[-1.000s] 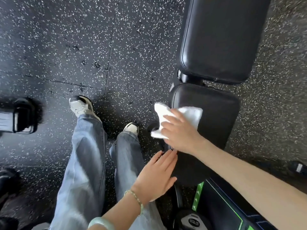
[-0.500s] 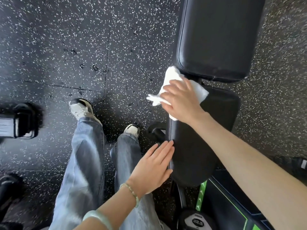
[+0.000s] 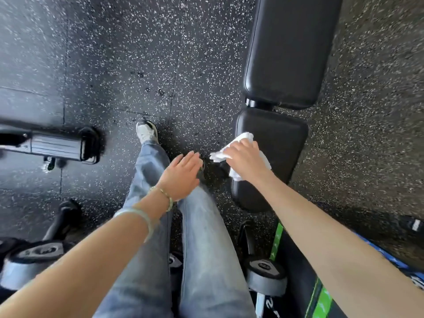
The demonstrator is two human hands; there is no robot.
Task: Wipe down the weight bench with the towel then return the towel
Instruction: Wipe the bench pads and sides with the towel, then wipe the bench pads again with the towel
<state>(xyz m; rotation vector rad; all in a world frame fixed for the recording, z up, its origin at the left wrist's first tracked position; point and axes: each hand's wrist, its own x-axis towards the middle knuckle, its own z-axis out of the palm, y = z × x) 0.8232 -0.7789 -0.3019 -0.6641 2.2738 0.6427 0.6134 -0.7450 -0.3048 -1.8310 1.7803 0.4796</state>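
The black weight bench has a long back pad [image 3: 289, 49] at the top right and a shorter seat pad [image 3: 282, 145] below it. My right hand [image 3: 246, 159] holds a crumpled white towel [image 3: 243, 140] against the left edge of the seat pad. My left hand [image 3: 181, 177] hovers flat with straight fingers above my jeans, a little left of the seat and apart from it.
Speckled black rubber floor [image 3: 137, 53] lies all around. A black machine foot [image 3: 64, 145] sticks in from the left. Dumbbells lie at the lower left [image 3: 34, 255] and below the seat [image 3: 266, 271]. A green-striped black board [image 3: 305, 283] sits lower right.
My right hand has drawn the towel back from the seat's far end to its left edge. My left hand has lifted off the seat and moved left.
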